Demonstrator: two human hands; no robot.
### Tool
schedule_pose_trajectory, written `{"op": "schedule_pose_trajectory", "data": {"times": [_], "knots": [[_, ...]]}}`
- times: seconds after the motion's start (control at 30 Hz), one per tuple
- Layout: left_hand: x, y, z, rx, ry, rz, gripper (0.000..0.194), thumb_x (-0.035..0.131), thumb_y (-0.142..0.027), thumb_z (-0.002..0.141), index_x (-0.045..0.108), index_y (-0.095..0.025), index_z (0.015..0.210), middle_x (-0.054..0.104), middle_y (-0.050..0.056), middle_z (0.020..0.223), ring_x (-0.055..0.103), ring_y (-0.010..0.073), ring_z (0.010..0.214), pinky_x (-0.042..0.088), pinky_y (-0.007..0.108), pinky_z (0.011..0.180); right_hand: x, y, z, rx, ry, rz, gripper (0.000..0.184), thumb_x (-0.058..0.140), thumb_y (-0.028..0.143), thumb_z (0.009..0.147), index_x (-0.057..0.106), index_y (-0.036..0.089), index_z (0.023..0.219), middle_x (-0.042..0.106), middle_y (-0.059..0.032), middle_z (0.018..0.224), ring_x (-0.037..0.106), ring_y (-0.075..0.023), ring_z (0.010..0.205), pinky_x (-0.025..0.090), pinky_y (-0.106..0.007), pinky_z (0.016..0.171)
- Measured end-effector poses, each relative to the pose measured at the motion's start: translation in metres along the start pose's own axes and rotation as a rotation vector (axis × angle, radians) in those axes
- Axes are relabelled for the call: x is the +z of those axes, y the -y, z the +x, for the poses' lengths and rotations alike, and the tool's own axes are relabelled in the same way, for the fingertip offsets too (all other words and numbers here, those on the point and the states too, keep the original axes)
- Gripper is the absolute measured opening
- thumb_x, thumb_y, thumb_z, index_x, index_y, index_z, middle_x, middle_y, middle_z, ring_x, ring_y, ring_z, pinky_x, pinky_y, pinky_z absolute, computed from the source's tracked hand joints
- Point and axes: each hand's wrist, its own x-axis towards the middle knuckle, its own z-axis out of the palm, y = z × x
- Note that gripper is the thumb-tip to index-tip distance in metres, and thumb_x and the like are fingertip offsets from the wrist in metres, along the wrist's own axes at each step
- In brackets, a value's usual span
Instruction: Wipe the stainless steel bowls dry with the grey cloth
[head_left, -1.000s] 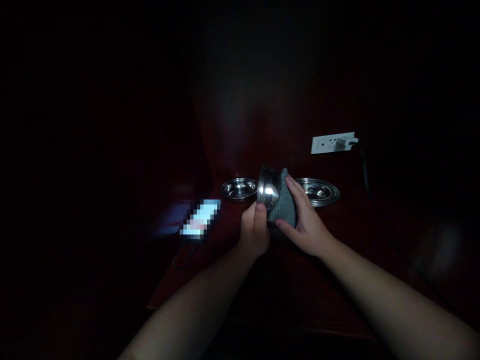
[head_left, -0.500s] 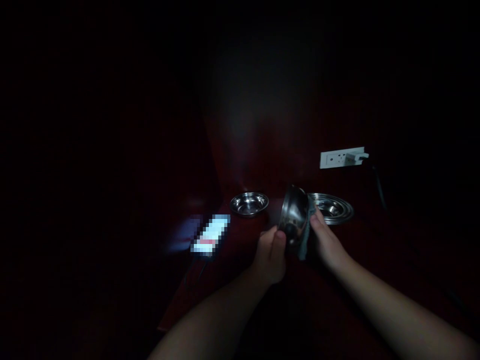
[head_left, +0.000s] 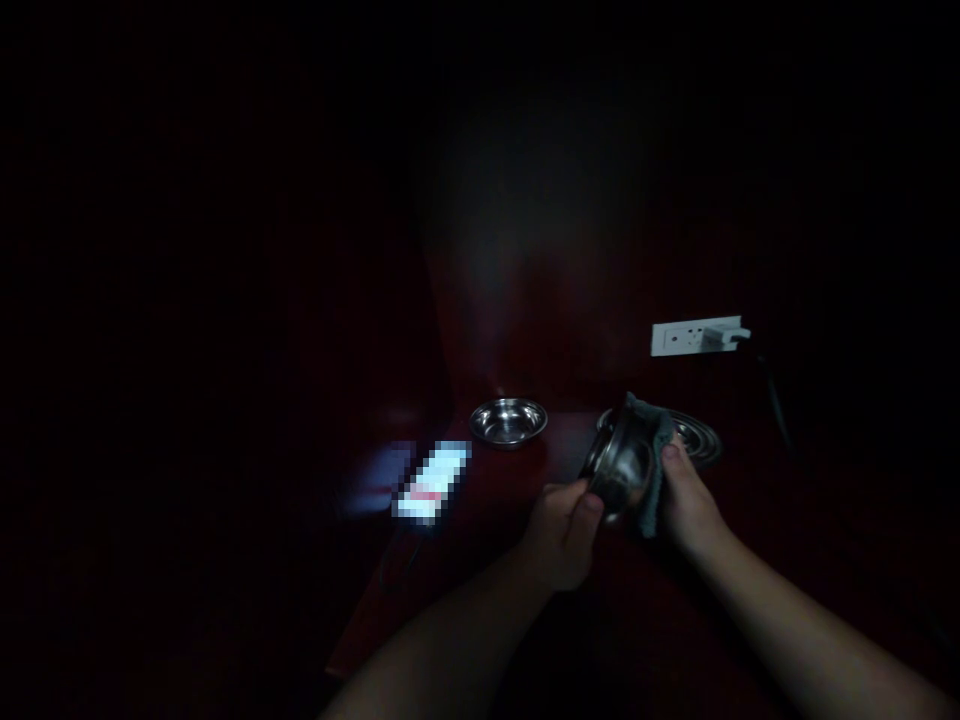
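Observation:
A shiny metal bowl (head_left: 624, 462) is held tilted on its side above the dark red surface. My left hand (head_left: 564, 530) grips its rim, with the thumb on the near side. My right hand (head_left: 691, 500) is closed on a grey-green cloth (head_left: 654, 490) and presses it against the bowl's right side. Part of the cloth hangs below the right fingers. Just behind the held bowl lie round metal dishes (head_left: 705, 440), partly hidden by the bowl and the right hand. Farther left sits a shallow metal bowl (head_left: 508, 422), upright.
A phone with a lit, blurred screen (head_left: 432, 484) lies left of my hands, a thin cable below it. On the back wall is a white socket plate (head_left: 679, 339) with a plug (head_left: 724, 338) and a dark cord (head_left: 778, 405). The surroundings are very dark.
The held bowl has moved right and slightly down with both hands and has tilted over more. The whole view has shifted a little, so the background things appear lower and farther right.

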Motion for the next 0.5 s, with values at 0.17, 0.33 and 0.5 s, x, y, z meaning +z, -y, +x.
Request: {"op": "schedule_pose_trajectory", "data": {"times": [0.17,0.33,0.5], "knots": [[0.000,0.006,0.002,0.013,0.001,0.053,0.057,0.020,-0.051,0.091,0.059,-0.012,0.079,0.059,0.007,0.068,0.055,0.0159,0.062,0.042,0.027,0.061,-0.002,0.031,0.006,-0.046,0.065,0.045,0.064,0.039,0.050,0.087,0.023,0.025,0.143,0.026,-0.0052,0.150,0.022,-0.0266,0.138,0.017,-0.049,0.113],[0.001,0.010,0.003,0.008,-0.048,0.080,0.054,0.020,-0.052,0.091,0.054,-0.014,0.074,0.055,0.005,0.063,0.050,0.0142,0.056,0.039,0.026,0.057,-0.003,0.045,0.006,-0.203,0.159,-0.143,0.070,0.047,0.047,0.085,0.019,0.024,0.144,0.019,-0.0066,0.153,0.017,-0.0278,0.140,0.014,-0.053,0.113],[0.002,0.011,0.002,0.024,-0.134,0.084,0.051,0.021,-0.050,0.091,0.051,-0.015,0.070,0.047,0.002,0.059,0.044,0.0123,0.053,0.034,0.026,0.053,-0.002,0.050,0.003,-0.254,0.207,-0.256,0.076,0.051,0.045,0.082,0.015,0.023,0.146,0.011,-0.0077,0.154,0.014,-0.0298,0.140,0.018,-0.054,0.111]]}}
